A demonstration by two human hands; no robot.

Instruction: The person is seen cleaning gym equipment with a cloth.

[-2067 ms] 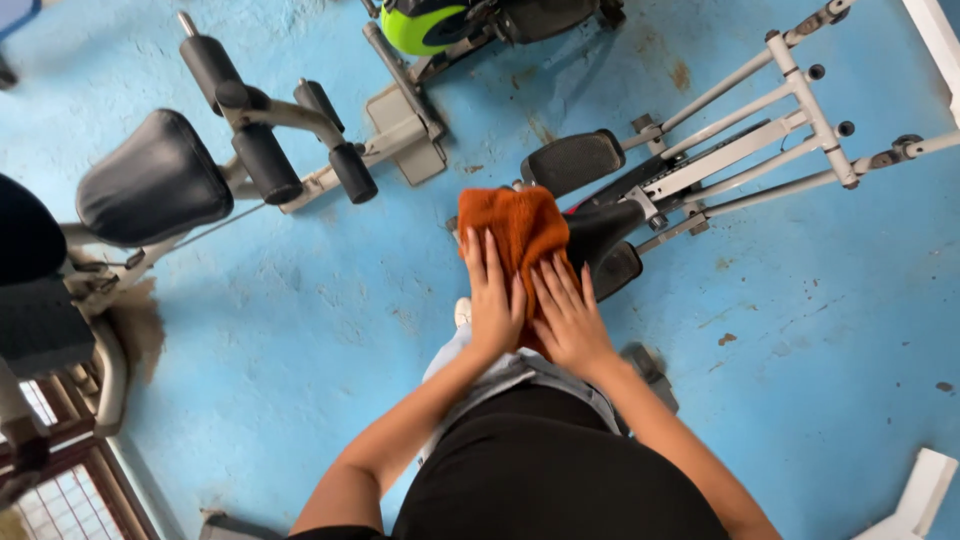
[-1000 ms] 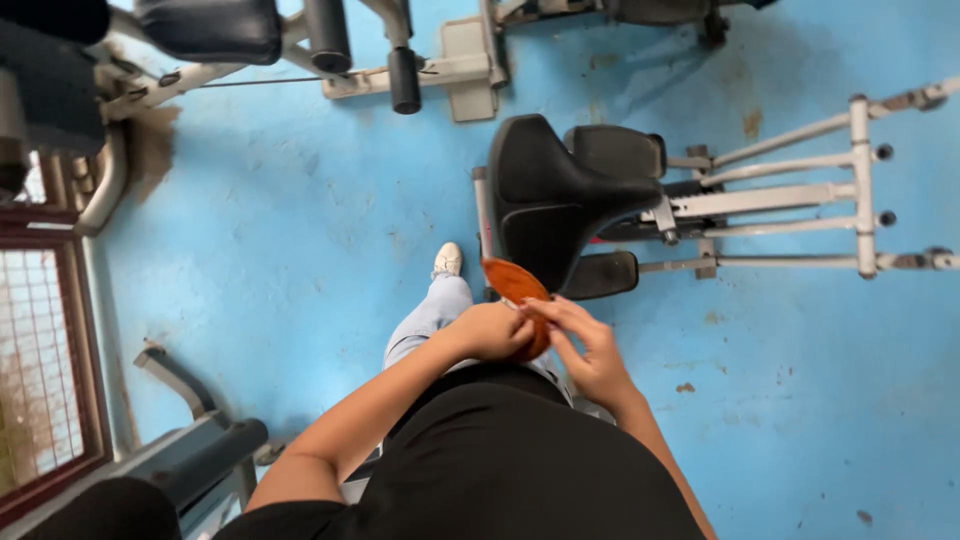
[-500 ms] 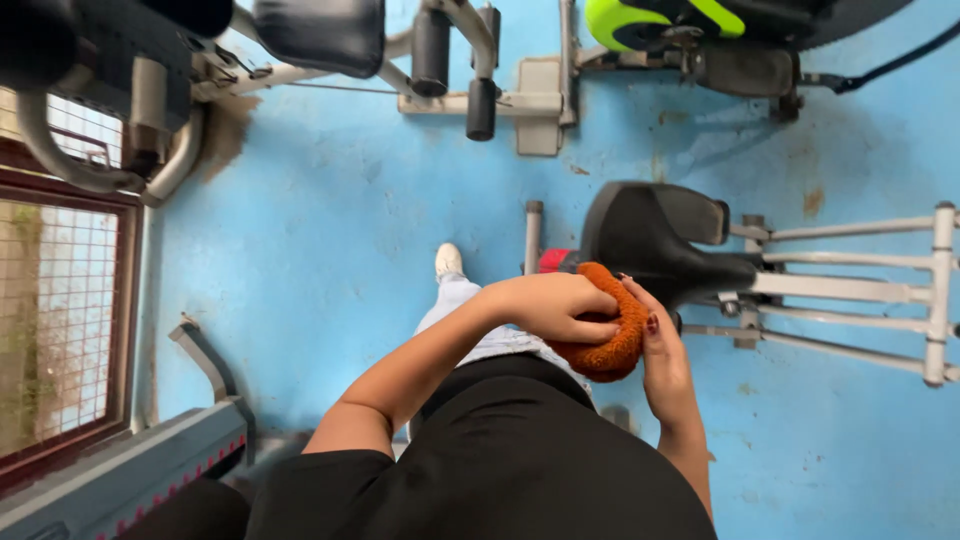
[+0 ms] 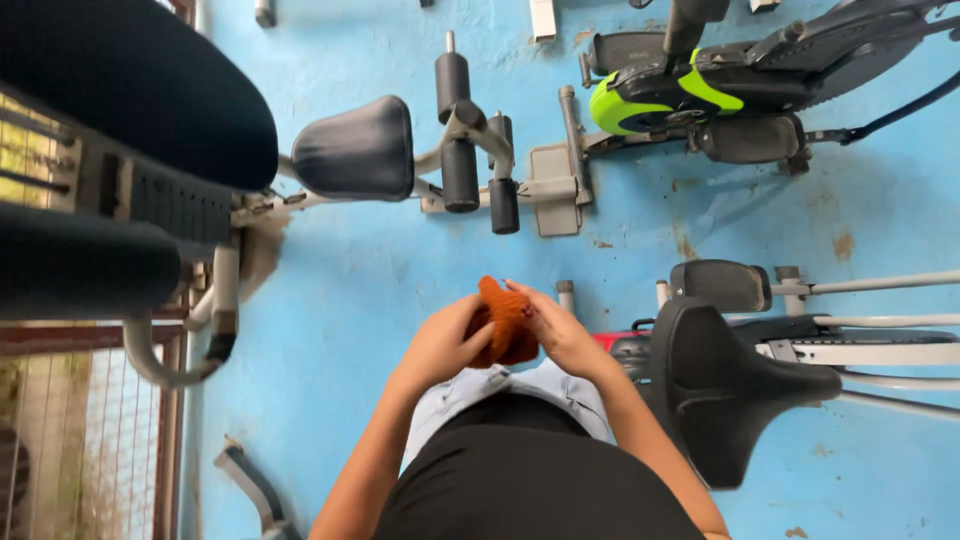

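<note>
We hold the orange cloth (image 4: pixel 503 322) bunched between both hands in front of our waist, above the blue floor (image 4: pixel 350 290). Its long axis runs roughly away from us, one corner poking up and forward past the fingertips. Our left hand (image 4: pixel 442 343) curls its fingers around the cloth's left side; our right hand (image 4: pixel 556 333) presses against the right side, fingers bent over it. Just right stands a black saddle (image 4: pixel 725 395). Farther off sit a padded bench seat (image 4: pixel 355 148) and a black-and-green exercise machine (image 4: pixel 690 85).
</note>
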